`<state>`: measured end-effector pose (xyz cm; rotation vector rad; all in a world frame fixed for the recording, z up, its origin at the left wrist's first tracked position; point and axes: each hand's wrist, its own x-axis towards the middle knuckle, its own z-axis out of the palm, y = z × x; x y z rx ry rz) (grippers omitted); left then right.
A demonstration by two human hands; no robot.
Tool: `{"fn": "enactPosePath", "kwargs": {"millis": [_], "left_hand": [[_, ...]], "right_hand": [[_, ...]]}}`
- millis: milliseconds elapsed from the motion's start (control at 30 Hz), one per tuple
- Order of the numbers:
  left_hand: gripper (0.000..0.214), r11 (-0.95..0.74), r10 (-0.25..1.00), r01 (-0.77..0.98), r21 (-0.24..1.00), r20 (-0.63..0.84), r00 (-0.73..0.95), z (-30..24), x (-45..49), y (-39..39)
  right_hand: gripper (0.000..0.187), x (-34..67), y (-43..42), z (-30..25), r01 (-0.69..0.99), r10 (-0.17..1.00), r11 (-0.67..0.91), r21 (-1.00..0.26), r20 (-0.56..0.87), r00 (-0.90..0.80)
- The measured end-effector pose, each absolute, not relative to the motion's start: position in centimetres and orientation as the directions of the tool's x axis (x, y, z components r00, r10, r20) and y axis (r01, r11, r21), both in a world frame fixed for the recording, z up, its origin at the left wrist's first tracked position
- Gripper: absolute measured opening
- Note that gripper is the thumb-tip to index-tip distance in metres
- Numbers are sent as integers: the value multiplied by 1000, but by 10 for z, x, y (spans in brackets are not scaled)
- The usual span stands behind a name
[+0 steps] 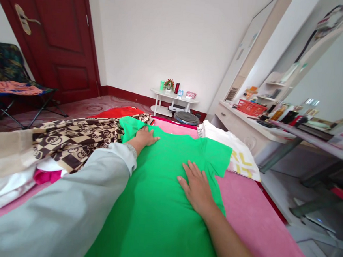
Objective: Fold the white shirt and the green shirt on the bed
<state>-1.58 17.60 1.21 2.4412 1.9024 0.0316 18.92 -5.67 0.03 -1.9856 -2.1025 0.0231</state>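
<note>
A bright green T-shirt (159, 206) lies spread flat on a pink bed cover (250, 218). My left hand (145, 136) rests palm down on the shirt's far left shoulder, fingers flat and stretched toward the collar. My right hand (195, 186) lies flat on the middle of the shirt, fingers spread and pointing away from me. Neither hand holds anything. My left arm wears a grey sleeve (73, 208).
A heap of clothes, topped by a brown checked garment (75, 138), sits left of the shirt. A white printed shirt (235, 151) lies to the right. Beyond the bed are a white side table (173, 101), a dresser (243, 124), a folding chair (11, 88) and a red door (54, 36).
</note>
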Motion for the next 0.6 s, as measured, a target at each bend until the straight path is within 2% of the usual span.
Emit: {"fn": "enactPosePath", "kwargs": {"millis": [100, 200, 300, 367, 600], "left_hand": [[59, -233, 972, 973, 7, 46, 232, 24, 0, 168], [51, -336, 939, 942, 6, 78, 334, 25, 22, 152], [51, -494, 869, 868, 42, 56, 492, 15, 31, 144], [55, -534, 846, 843, 70, 41, 532, 10, 28, 149], [52, -386, 922, 917, 101, 65, 381, 17, 21, 156]], "right_hand": [[56, 189, -57, 0, 981, 985, 69, -179, 166, -39], [56, 189, -57, -1, 981, 984, 69, -181, 175, -37], [56, 189, -56, -2, 981, 983, 74, -181, 179, -41], [55, 189, -56, -2, 981, 983, 75, -181, 177, -43], [56, 190, -56, 1, 980, 987, 71, -183, 158, -42]]}}
